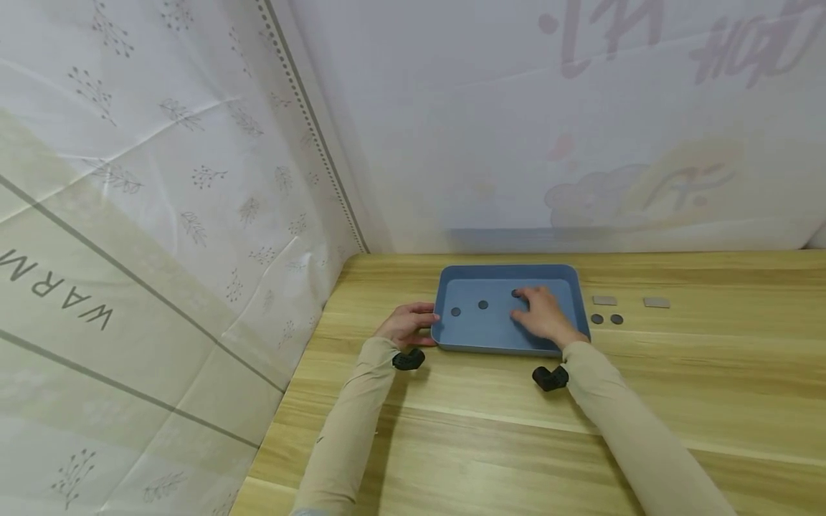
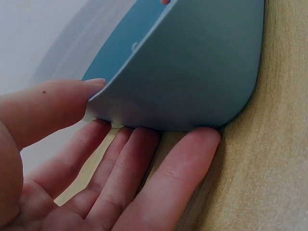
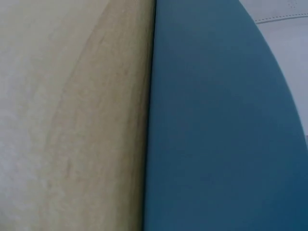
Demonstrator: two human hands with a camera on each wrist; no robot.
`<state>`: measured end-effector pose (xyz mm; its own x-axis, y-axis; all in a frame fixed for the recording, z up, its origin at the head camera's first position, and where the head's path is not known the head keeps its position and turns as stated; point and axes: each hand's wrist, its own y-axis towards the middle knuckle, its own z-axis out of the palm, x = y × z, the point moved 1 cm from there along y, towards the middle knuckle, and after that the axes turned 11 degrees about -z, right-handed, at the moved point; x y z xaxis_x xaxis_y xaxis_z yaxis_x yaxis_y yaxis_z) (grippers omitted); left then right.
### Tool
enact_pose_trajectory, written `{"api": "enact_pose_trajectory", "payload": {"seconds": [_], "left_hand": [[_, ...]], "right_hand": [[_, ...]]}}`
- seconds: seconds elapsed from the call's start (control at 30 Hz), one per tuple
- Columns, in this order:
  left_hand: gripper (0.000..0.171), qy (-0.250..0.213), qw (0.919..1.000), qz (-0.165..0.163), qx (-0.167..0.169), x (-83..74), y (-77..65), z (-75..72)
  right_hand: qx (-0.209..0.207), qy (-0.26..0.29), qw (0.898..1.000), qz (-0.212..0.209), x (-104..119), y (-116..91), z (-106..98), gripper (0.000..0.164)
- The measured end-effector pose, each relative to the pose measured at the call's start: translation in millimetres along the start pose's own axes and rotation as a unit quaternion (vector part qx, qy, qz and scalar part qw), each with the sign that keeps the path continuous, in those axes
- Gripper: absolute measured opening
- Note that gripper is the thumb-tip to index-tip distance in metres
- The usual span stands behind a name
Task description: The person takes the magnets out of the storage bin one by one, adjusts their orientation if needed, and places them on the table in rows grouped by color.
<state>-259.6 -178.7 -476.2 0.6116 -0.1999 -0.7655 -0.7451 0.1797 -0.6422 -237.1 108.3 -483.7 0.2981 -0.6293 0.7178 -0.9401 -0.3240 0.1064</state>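
A shallow blue tray (image 1: pixel 500 272) lies on the wooden table. At its left end is my left hand (image 1: pixel 406 324); in the left wrist view the thumb (image 2: pixel 53 108) reaches the tray's rim and the other fingertips meet the outer wall (image 2: pixel 183 72). My right hand (image 1: pixel 542 315) reaches over the front right of the tray. Its forefinger is right at a small dark disc (image 1: pixel 515 293) on the tray floor, with the thumb spread apart from it. Two more dark discs (image 1: pixel 482 304) lie further left in the tray. The right wrist view shows the tray's outer wall (image 3: pixel 211 125) but no fingers.
Right of the tray, two dark discs (image 1: pixel 606 319) lie side by side on the table (image 1: pixel 477 444). Behind them are two flat grey rectangular pieces (image 1: pixel 604 300). Printed cloth (image 1: pixel 413 129) hangs along the table's back and left edges.
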Motion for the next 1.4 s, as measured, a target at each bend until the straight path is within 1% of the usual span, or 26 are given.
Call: {"api": "enact_pose_trajectory", "payload": {"seconds": [0.23, 0.47, 0.63, 0.83, 1.27, 1.4], "left_hand": [[0.044, 0.006, 1.0000, 0.001, 0.000, -0.3, -0.9, 1.0], [0.044, 0.006, 1.0000, 0.001, 0.001, -0.4, -0.4, 0.9], [0.044, 0.006, 1.0000, 0.002, 0.001, -0.3, -0.3, 0.8], [0.044, 0.005, 1.0000, 0.004, 0.001, 0.9, 0.4, 0.3], [0.044, -0.002, 1.0000, -0.001, -0.003, 1.3, 1.2, 0.5], [0.045, -0.004, 1.0000, -0.001, -0.003, 0.7, 1.4, 0.7]], "right_hand": [[0.009, -0.002, 1.000, 0.024, -0.7, 3.6, -0.1, 0.053], [0.015, -0.011, 0.999, 0.028, -3.2, 7.4, 0.2, 0.056], [0.021, -0.014, 0.999, 0.029, -3.1, 8.4, -0.3, 0.056], [0.026, -0.023, 0.999, 0.027, -0.5, 7.9, -1.4, 0.052], [0.000, -0.012, 1.000, 0.014, -6.5, 7.4, -1.1, 0.040], [-0.001, -0.005, 1.000, 0.008, -8.2, 7.9, -1.7, 0.036]]}}
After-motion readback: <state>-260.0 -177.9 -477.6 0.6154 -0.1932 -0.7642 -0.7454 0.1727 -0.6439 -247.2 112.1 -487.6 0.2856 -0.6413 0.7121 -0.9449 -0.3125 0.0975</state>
